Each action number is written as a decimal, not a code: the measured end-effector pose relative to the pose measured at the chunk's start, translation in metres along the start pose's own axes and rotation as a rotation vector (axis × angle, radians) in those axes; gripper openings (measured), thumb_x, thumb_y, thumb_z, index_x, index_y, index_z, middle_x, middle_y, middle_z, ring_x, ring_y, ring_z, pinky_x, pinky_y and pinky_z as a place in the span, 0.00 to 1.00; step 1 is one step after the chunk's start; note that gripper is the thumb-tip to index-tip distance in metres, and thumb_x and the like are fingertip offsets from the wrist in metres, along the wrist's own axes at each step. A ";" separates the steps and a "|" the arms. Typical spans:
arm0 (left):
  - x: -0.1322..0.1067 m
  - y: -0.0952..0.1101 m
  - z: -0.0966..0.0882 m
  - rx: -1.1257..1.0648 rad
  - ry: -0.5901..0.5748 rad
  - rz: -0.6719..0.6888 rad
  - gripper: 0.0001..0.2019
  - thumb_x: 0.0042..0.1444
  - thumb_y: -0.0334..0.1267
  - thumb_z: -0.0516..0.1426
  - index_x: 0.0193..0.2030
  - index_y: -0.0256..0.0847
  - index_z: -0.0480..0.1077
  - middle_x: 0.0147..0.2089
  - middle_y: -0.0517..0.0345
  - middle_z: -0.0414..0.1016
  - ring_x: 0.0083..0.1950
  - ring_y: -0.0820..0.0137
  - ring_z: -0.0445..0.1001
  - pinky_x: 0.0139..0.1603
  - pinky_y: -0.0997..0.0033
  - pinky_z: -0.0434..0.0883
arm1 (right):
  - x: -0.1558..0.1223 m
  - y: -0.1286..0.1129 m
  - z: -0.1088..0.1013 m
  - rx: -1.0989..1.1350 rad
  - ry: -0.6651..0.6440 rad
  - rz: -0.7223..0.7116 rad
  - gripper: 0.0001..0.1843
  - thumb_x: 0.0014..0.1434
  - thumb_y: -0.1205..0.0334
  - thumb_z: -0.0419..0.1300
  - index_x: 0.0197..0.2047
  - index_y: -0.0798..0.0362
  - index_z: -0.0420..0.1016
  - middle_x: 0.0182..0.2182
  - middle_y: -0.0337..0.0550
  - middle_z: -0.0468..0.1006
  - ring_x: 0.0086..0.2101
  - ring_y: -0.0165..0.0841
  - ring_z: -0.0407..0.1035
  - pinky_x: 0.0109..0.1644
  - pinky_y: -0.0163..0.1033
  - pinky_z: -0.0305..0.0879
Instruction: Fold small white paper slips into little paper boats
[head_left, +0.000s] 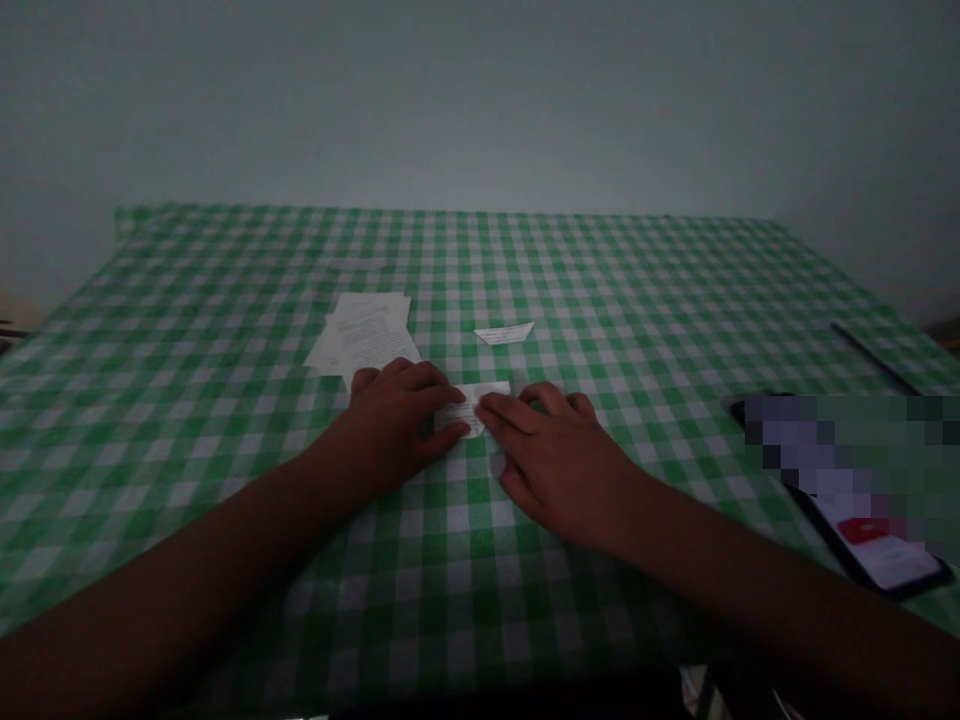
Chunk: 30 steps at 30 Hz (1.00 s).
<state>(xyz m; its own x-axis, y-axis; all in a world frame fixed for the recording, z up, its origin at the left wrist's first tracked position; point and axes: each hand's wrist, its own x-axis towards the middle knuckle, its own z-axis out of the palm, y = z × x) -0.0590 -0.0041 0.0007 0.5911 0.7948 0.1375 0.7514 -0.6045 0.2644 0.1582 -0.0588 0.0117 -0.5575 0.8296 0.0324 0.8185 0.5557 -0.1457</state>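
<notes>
Left grip [397, 415] and right grip [566, 460] both have fingertips on the small paper [462, 412], which lies on the bench in front of me. My left thumb and forefinger touch its left part, parted from each other, with print showing between them. My right forefinger and the finger next to it reach onto its right part, while my right thumb sits lower, off to its near right side. Whether I am pinching the paper or only pressing on it, I cannot tell.

Just beyond the small paper lies a boat-shaped folded piece [504, 334], light with lines of print. To the left of the small paper and farther off is a stack of printed sheets [369, 330], loosely fanned, its near end partly behind my left grip. Well to the right of the small paper lies a phone [892, 565], its screen lit and mostly pixelated, and beyond that a thin dark stick [874, 358]. Green-and-white checked cloth [637, 300] covers the bench all around the small paper, and past it stands a plain wall [480, 100].
</notes>
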 end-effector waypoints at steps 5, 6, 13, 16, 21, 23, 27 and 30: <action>0.000 0.001 -0.002 0.009 -0.034 -0.009 0.14 0.61 0.47 0.58 0.51 0.49 0.74 0.49 0.56 0.75 0.52 0.58 0.70 0.49 0.55 0.58 | 0.000 0.000 0.000 0.013 -0.004 0.000 0.28 0.65 0.61 0.49 0.68 0.55 0.61 0.66 0.44 0.63 0.54 0.48 0.58 0.51 0.56 0.59; 0.000 0.001 -0.003 0.009 -0.040 -0.013 0.14 0.61 0.47 0.58 0.52 0.50 0.74 0.49 0.55 0.75 0.52 0.58 0.69 0.49 0.55 0.58 | 0.000 0.000 -0.001 0.015 -0.004 -0.001 0.28 0.65 0.61 0.49 0.68 0.54 0.61 0.66 0.45 0.63 0.53 0.48 0.58 0.50 0.56 0.59; 0.000 0.001 -0.002 0.009 -0.059 -0.008 0.15 0.62 0.46 0.57 0.54 0.50 0.73 0.49 0.55 0.73 0.51 0.59 0.68 0.49 0.55 0.58 | 0.000 -0.001 -0.002 0.004 0.000 0.000 0.28 0.66 0.61 0.49 0.68 0.54 0.61 0.66 0.45 0.63 0.54 0.48 0.58 0.51 0.55 0.59; 0.000 0.003 -0.003 0.020 -0.064 0.006 0.16 0.63 0.45 0.56 0.56 0.52 0.72 0.49 0.55 0.72 0.50 0.59 0.68 0.49 0.54 0.58 | 0.000 -0.001 -0.002 -0.002 -0.004 0.003 0.28 0.65 0.61 0.48 0.68 0.54 0.61 0.67 0.45 0.63 0.54 0.48 0.58 0.50 0.56 0.59; 0.000 0.006 -0.006 0.051 -0.091 0.013 0.16 0.63 0.44 0.55 0.56 0.54 0.72 0.49 0.55 0.72 0.50 0.59 0.67 0.48 0.54 0.58 | 0.001 0.000 -0.002 0.013 0.004 -0.003 0.28 0.66 0.60 0.48 0.68 0.54 0.60 0.67 0.44 0.63 0.54 0.48 0.58 0.51 0.57 0.58; 0.000 0.007 -0.007 0.058 -0.095 0.015 0.16 0.63 0.44 0.55 0.57 0.54 0.72 0.49 0.55 0.72 0.50 0.59 0.67 0.48 0.54 0.58 | 0.000 0.001 -0.003 0.032 0.007 -0.014 0.28 0.67 0.61 0.48 0.68 0.54 0.60 0.67 0.44 0.63 0.54 0.48 0.59 0.53 0.56 0.58; 0.001 0.006 -0.008 0.062 -0.104 0.018 0.16 0.64 0.44 0.54 0.57 0.54 0.72 0.50 0.54 0.71 0.50 0.59 0.67 0.47 0.55 0.57 | -0.002 0.004 -0.005 0.048 0.002 -0.052 0.26 0.66 0.64 0.48 0.67 0.52 0.62 0.66 0.45 0.65 0.55 0.48 0.59 0.53 0.56 0.57; 0.001 0.007 -0.009 0.060 -0.119 0.009 0.15 0.63 0.44 0.54 0.56 0.54 0.73 0.50 0.54 0.71 0.50 0.59 0.67 0.47 0.55 0.58 | -0.002 0.006 -0.007 0.031 -0.013 -0.064 0.26 0.65 0.65 0.49 0.66 0.50 0.64 0.66 0.44 0.65 0.55 0.48 0.60 0.53 0.56 0.58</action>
<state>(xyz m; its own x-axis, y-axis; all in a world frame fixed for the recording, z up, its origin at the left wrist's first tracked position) -0.0554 -0.0072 0.0116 0.6256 0.7798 0.0247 0.7601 -0.6163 0.2061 0.1651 -0.0574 0.0181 -0.6101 0.7918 0.0299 0.7768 0.6052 -0.1744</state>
